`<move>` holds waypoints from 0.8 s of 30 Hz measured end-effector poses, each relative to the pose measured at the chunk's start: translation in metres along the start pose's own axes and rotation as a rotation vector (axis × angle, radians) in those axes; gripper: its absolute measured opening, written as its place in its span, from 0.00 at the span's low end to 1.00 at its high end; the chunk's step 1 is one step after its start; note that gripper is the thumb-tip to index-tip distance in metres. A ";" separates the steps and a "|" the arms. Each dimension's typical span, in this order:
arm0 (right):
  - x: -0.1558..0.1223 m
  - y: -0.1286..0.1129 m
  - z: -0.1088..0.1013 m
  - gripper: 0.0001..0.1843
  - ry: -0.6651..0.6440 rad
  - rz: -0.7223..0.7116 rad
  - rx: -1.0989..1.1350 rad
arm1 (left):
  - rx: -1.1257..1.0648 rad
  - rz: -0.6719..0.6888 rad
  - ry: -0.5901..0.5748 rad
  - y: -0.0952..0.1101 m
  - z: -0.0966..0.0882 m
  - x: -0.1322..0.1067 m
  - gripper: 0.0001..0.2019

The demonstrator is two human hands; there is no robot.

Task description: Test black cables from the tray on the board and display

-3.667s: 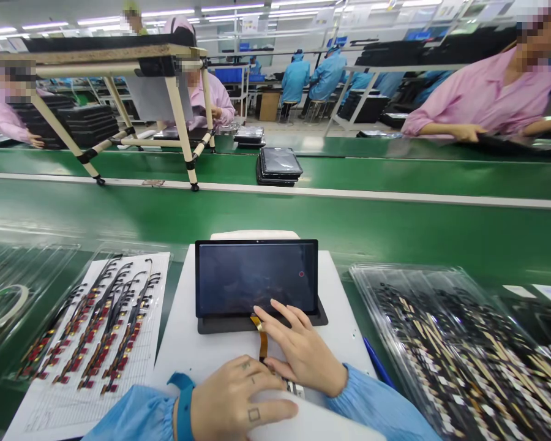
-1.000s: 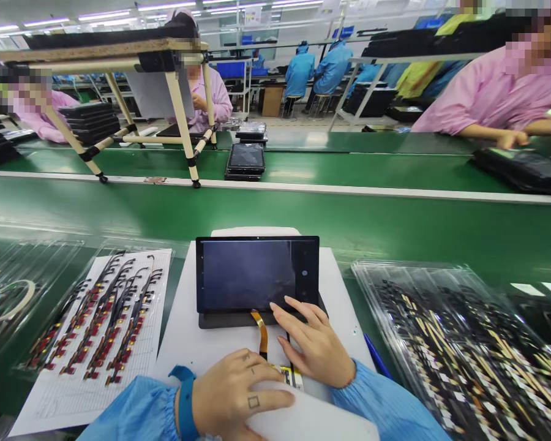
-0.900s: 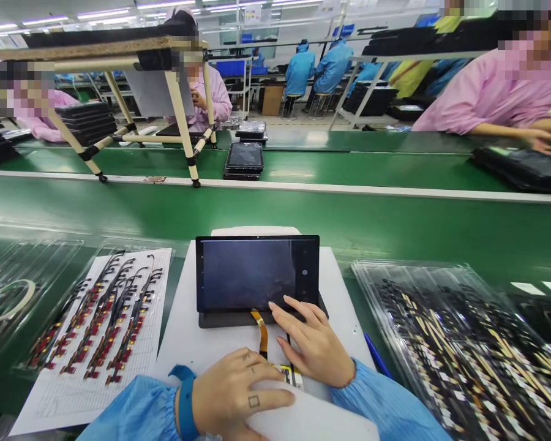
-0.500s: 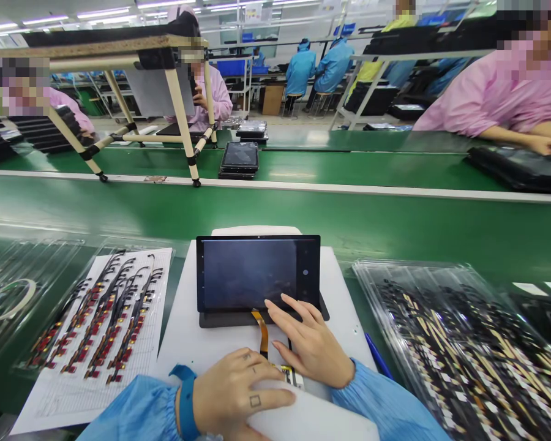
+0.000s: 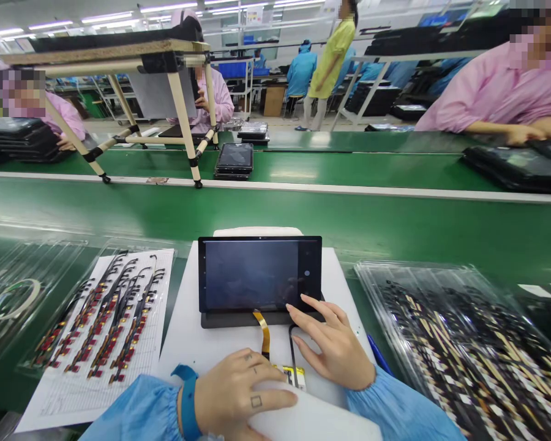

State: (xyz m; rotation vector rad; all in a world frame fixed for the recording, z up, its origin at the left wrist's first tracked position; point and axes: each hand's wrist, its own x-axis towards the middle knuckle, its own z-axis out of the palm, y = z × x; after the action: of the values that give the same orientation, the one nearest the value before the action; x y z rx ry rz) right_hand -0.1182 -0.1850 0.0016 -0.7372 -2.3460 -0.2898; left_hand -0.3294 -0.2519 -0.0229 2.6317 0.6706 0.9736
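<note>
A black-framed tablet display (image 5: 248, 274) lies face up on a dark grey mat (image 5: 239, 320), its screen lit dark blue. My right hand (image 5: 333, 346) sits at its lower right corner, fingers spread, with the fingertips at the bottom edge of the display. An amber flat flex cable (image 5: 262, 334) runs down from the display's lower edge to a small labelled circuit board (image 5: 294, 378), and a thin black cable (image 5: 292, 346) lies beside it. My left hand (image 5: 239, 386) rests on a white foam pad (image 5: 303, 419), close to that board. Neither hand holds anything I can see.
A paper sheet (image 5: 96, 392) of laid-out cables lies left, near a tape roll (image 5: 16, 300). A transparent tray (image 5: 459, 349) of cables sits right, beside a blue pen (image 5: 379, 354). Beyond, a green conveyor (image 5: 275, 214) carries stacked tablets (image 5: 234, 160); co-workers sit across it.
My right hand has shifted right along the display's lower edge. The tablet stack on the far belt has moved left, and a person in yellow now stands in the background.
</note>
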 end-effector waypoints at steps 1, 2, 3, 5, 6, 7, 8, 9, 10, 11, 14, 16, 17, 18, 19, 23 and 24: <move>-0.001 0.000 0.000 0.10 -0.015 0.001 0.012 | -0.003 -0.007 -0.014 0.000 0.000 -0.001 0.23; -0.002 0.000 -0.001 0.11 -0.029 -0.003 0.025 | -0.006 -0.012 -0.028 0.000 0.000 -0.001 0.23; -0.002 0.000 -0.001 0.11 -0.041 -0.010 0.036 | -0.009 -0.015 -0.037 -0.001 0.000 -0.001 0.24; -0.002 0.000 -0.001 0.11 -0.051 -0.023 0.049 | -0.015 -0.014 -0.038 -0.001 0.000 -0.001 0.24; -0.002 -0.001 -0.001 0.12 -0.052 -0.026 0.050 | -0.017 -0.012 -0.033 -0.001 0.000 -0.001 0.24; -0.002 -0.001 0.000 0.12 -0.054 -0.027 0.050 | -0.018 -0.011 -0.027 -0.001 0.000 -0.001 0.23; -0.003 -0.001 0.000 0.12 -0.057 -0.028 0.050 | -0.017 -0.011 -0.023 -0.001 0.000 -0.001 0.23; -0.003 -0.001 0.001 0.12 -0.063 -0.031 0.048 | -0.016 -0.012 -0.026 -0.001 0.000 -0.001 0.23; -0.004 -0.001 0.002 0.11 -0.070 -0.035 0.046 | -0.016 -0.014 -0.035 -0.001 0.000 -0.002 0.23; -0.004 0.000 0.002 0.11 -0.080 -0.041 0.043 | -0.015 -0.017 -0.046 -0.001 0.000 -0.002 0.24; -0.003 0.000 0.004 0.12 -0.105 -0.063 0.020 | -0.016 -0.022 -0.079 -0.001 0.000 -0.003 0.25; -0.001 0.002 0.003 0.13 -0.094 -0.072 -0.021 | -0.018 -0.023 -0.074 -0.001 -0.001 -0.002 0.25; 0.000 0.003 0.002 0.14 -0.076 -0.070 -0.047 | -0.019 -0.023 -0.063 -0.001 -0.001 -0.002 0.24; 0.000 0.005 0.001 0.14 -0.044 -0.057 -0.073 | -0.019 -0.021 -0.050 -0.001 -0.001 -0.002 0.24; 0.000 0.006 0.000 0.14 -0.009 -0.035 -0.093 | -0.020 -0.019 -0.037 0.000 -0.001 -0.001 0.23; -0.008 0.014 -0.004 0.14 0.062 0.055 -0.100 | -0.019 -0.020 -0.041 0.000 0.000 -0.002 0.24; -0.011 0.015 -0.005 0.14 0.056 0.060 -0.091 | -0.018 -0.023 -0.053 0.000 0.001 -0.002 0.26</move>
State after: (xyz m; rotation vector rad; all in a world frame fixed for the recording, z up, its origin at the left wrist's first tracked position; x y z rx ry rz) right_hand -0.0998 -0.1790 -0.0015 -0.8304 -2.2656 -0.3881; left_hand -0.3305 -0.2527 -0.0247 2.6182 0.6746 0.8956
